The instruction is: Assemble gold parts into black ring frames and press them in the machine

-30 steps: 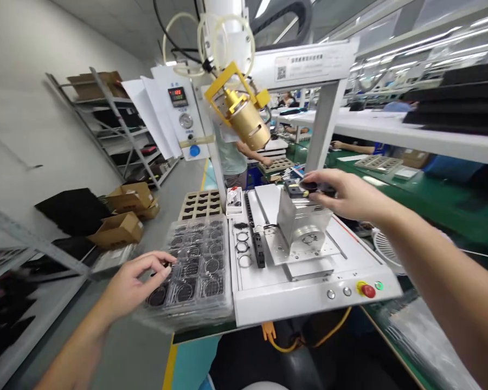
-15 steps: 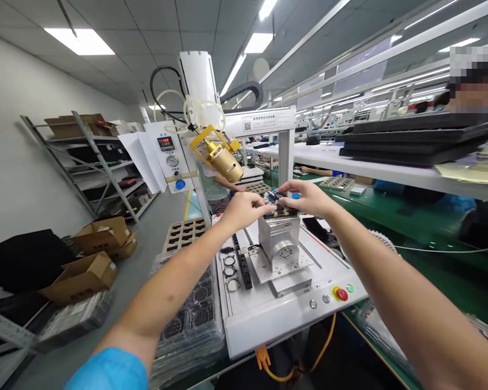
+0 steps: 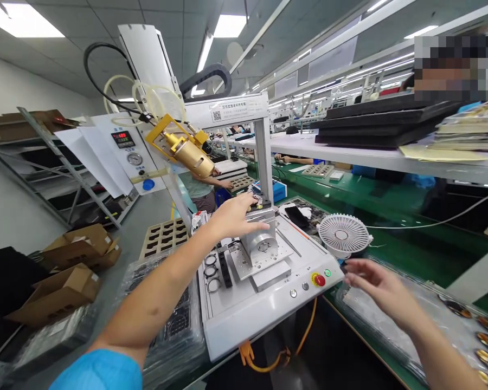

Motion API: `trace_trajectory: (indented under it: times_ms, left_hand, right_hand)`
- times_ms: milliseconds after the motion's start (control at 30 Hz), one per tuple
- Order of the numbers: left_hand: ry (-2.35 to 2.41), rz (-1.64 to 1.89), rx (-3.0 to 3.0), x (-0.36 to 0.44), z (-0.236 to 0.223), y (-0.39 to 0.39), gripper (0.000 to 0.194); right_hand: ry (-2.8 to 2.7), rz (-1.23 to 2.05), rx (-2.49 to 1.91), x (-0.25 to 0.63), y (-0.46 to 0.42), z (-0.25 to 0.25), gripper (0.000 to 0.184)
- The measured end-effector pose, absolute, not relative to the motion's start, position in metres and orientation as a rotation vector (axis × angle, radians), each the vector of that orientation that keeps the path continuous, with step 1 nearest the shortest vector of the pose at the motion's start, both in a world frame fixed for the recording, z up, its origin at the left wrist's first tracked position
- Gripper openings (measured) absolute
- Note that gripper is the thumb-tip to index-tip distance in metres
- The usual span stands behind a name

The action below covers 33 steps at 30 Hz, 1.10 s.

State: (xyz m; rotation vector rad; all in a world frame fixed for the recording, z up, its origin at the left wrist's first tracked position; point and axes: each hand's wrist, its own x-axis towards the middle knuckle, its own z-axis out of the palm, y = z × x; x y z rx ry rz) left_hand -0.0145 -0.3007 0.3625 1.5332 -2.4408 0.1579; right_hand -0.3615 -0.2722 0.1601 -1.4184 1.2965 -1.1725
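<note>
My left hand [image 3: 238,216] rests at the metal fixture block [image 3: 261,238], thumb stretched across its front face and fingers over the top. A small dark part [image 3: 263,202] shows on the block beside the fingertips; the hand covers some of it. Off to the right, my right hand [image 3: 384,290] hovers with loosely bent, parted fingers, holding nothing. It is near the machine's front right corner, close to the green button [image 3: 327,273] and the red emergency stop [image 3: 319,280]. Above and left of the block hangs a tilted gold cylinder [image 3: 193,157] on the white machine.
Clear plastic trays [image 3: 174,330] stand left of the machine; more trays [image 3: 374,314] lie at right with round parts. A white fan [image 3: 345,234] stands beyond the right corner. Watch-like rings [image 3: 212,271] lie on the machine bed. Another person's arm [image 3: 219,181] shows behind the machine.
My right hand has left the top of the block and moved right and down, past the machine's corner. My left hand has stayed at the block, its fingers stretching out. The view has turned right.
</note>
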Motion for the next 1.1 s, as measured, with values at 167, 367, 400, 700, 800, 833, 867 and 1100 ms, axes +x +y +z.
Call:
trace_trajectory:
  times_ms: [167,367,400,700,800,833,867,1100]
  left_hand:
    - [-2.363,0.345,1.802,-0.044,0.356,-0.295,0.100]
    - [-2.491,0.081,1.772,-0.026,0.372,-0.301,0.111]
    - [-2.490,0.029,1.759,-0.022,0.373,-0.297,0.110]
    - [-2.492,-0.195,1.370,0.025,0.327,-0.135,0.079]
    - [-2.415,-0.629,1.035,0.037,0.278,-0.111,0.057]
    - [-2.364,-0.806,0.983,0.037,0.259,-0.111,0.051]
    - [-2.309,-0.970,0.991,0.034,0.239,-0.113,0.048]
    - [-1.581,-1.359,1.403,-0.038,0.121,-0.131,0.049]
  right_hand:
    - [1.306,-1.079,-1.174,-0.350,-0.259,0.089,0.068]
    - [1.373,-0.923,-1.431,-0.333,-0.274,0.062,0.095]
    - [1.418,-0.862,-1.517,-0.330,-0.277,0.061,0.097]
    - [1.791,-0.377,-2.036,-0.304,-0.258,0.061,0.089]
    - [1.851,-0.388,-2.048,-0.297,-0.254,0.059,0.087]
    - [1.875,-0.400,-2.055,-0.295,-0.255,0.059,0.085]
    - [1.895,-0.405,-2.061,-0.294,-0.256,0.058,0.083]
    - [1.684,-0.591,-1.890,-0.311,-0.239,0.073,0.077]
